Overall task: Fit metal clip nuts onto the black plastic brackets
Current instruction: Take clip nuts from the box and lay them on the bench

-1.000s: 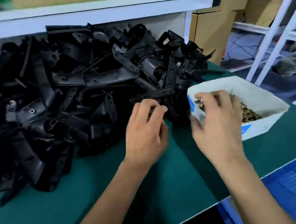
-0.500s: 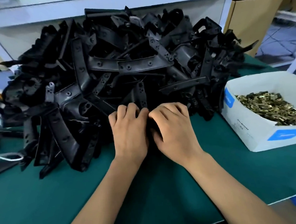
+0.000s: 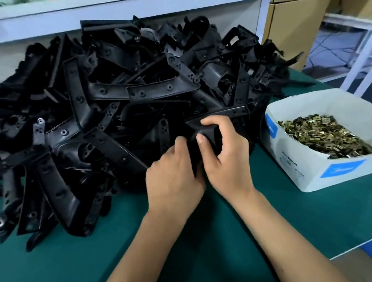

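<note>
Black plastic brackets (image 3: pixel 105 115) lie heaped in a big tangled pile across the left and middle of the green tabletop (image 3: pixel 58 268), reaching back to a white shelf (image 3: pixel 107 17). At the pile's front edge, the left hand (image 3: pixel 172 181) is curled around the lower part of one bracket (image 3: pixel 204 128), fingers wrapped over its dark body. Just beside it, touching, the right hand (image 3: pixel 225 158) grips the same bracket higher up, thumb pressed on its near face and fingers hooked over the top. Whether a clip is between the fingers cannot be told. To the right stands a white cardboard box (image 3: pixel 313 172) with blue labels, holding a heap of brass-coloured metal clips (image 3: pixel 324 134). Brown cartons (image 3: pixel 293 18) stand behind it.
</note>
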